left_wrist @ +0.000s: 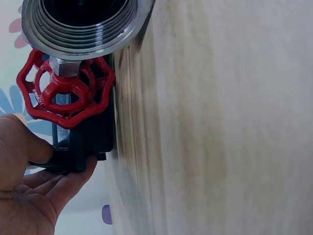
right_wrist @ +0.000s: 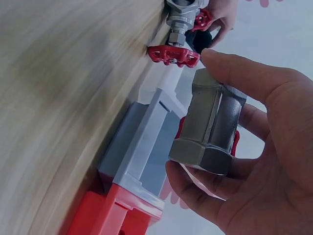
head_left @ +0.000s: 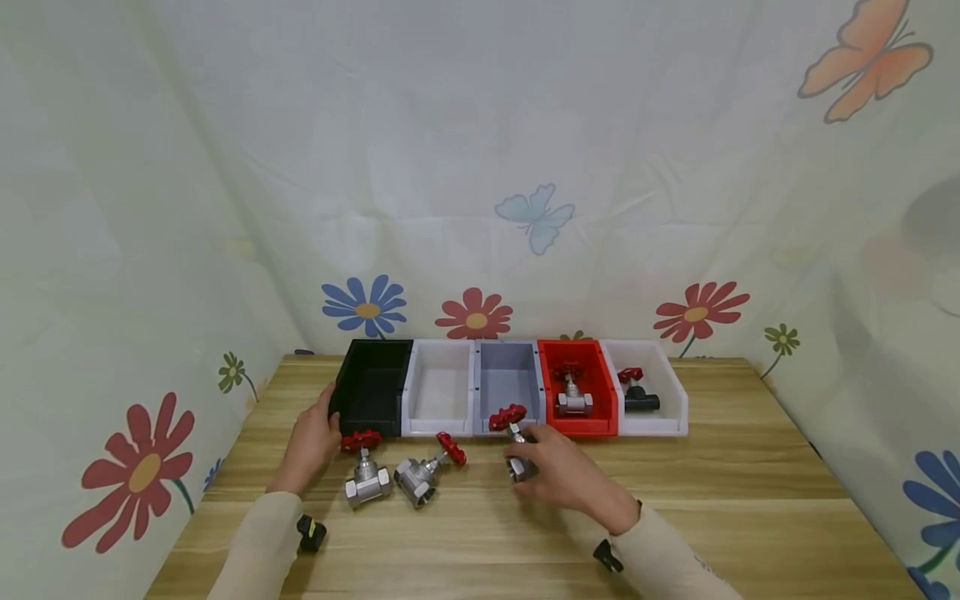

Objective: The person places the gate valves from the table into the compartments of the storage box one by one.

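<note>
My left hand (head_left: 311,442) grips the left side wall of the black bin (head_left: 371,387), thumb on one face and fingers on the other in the left wrist view. My right hand (head_left: 562,471) holds a metal gate valve (right_wrist: 208,122) by its steel body, in front of the grey bin (head_left: 510,383); its red handwheel (head_left: 507,417) points up toward that bin. Between the hands, two more steel valves with red handwheels lie on the table: one valve (head_left: 367,482) right by the left hand, the other valve (head_left: 418,479) tilted, its wheel to the right.
The bins stand in a joined row at the back of the wooden table (head_left: 465,550). A red bin (head_left: 609,408) has a steel valve (head_left: 573,400) inside; the right white bin (head_left: 678,408) has a black valve (head_left: 641,400). A white bin (head_left: 438,383) sits beside the black one.
</note>
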`<state>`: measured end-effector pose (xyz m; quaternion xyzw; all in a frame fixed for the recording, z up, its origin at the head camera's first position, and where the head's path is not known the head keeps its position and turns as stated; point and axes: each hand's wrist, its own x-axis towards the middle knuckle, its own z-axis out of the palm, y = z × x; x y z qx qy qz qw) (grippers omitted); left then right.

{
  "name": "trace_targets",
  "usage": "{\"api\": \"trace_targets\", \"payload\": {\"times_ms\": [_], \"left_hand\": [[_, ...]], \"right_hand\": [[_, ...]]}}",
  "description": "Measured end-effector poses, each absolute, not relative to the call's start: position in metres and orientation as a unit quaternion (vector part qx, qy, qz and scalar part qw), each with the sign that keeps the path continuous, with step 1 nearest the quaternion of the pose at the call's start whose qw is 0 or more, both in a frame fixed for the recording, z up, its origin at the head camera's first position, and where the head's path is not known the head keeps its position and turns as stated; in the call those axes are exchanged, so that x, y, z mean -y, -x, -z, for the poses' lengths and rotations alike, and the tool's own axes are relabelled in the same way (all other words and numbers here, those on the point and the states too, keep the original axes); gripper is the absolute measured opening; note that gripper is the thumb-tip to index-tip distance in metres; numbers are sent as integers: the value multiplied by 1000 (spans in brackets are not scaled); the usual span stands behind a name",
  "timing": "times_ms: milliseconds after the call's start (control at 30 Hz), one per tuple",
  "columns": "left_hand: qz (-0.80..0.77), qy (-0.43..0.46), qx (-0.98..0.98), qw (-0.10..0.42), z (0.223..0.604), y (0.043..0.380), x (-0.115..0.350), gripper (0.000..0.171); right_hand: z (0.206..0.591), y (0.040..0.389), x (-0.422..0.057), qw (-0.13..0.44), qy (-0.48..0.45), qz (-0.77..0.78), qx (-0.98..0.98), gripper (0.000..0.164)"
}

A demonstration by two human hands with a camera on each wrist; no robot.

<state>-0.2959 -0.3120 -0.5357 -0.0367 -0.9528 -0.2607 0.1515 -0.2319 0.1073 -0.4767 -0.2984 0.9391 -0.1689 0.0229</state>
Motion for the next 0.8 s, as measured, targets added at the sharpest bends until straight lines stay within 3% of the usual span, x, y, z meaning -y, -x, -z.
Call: {"api": "trace_targets", "payload": {"times_ms": [400,800], "left_hand": [[255,37,954,154,537,296,311,57],[261,39,952,155,537,297,312,57]], "right_hand": [[464,240,-103,-41,316,170,-932,41],[458,250,-102,-46,291,176,-939,44]]}}
